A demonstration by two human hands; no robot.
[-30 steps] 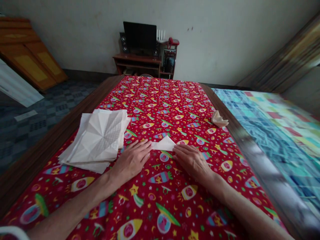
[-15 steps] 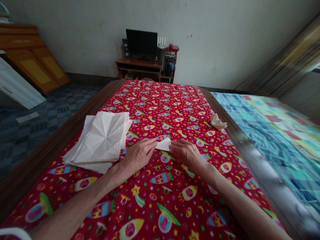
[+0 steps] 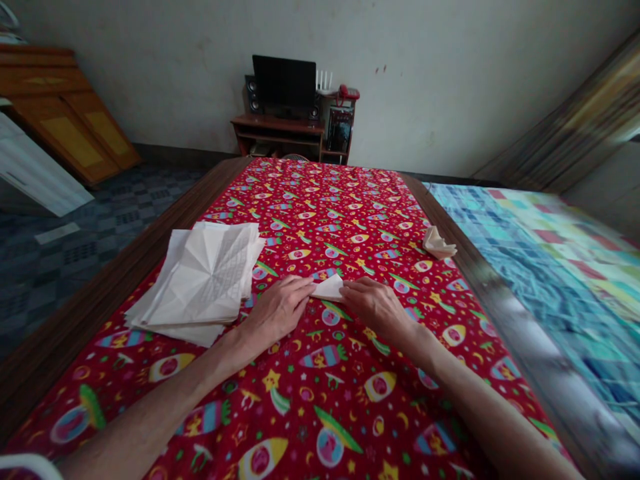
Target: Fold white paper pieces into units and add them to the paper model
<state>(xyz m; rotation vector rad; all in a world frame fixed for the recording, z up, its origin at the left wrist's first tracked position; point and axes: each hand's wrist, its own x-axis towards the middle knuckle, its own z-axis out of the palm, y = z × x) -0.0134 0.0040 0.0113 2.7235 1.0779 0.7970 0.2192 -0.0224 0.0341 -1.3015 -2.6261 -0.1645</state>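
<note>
A small folded piece of white paper [image 3: 328, 288] lies low over the red patterned cloth, between my two hands. My left hand [image 3: 283, 305] grips its left end, fingers pressed together. At the right end, my right hand [image 3: 374, 303] pinches it the same way. Both thumbs and the fingertips are partly hidden. Left of my left hand is a stack of creased paper sheets [image 3: 205, 273], the top one marked with star-like fold lines. A folded paper shape [image 3: 439, 244] stands by the cloth's right edge.
The red cloth [image 3: 325, 373] covers most of the dark wooden table [image 3: 470, 273]. To the right is a bed with a checked cover [image 3: 540, 267]. A desk with a monitor [image 3: 284, 85] stands against the far wall, and a wooden cabinet [image 3: 75, 120] at far left.
Both hands keep nearly the same place on the folded paper, whose near edge looks slightly raised or turned. The view has shifted a little.
</note>
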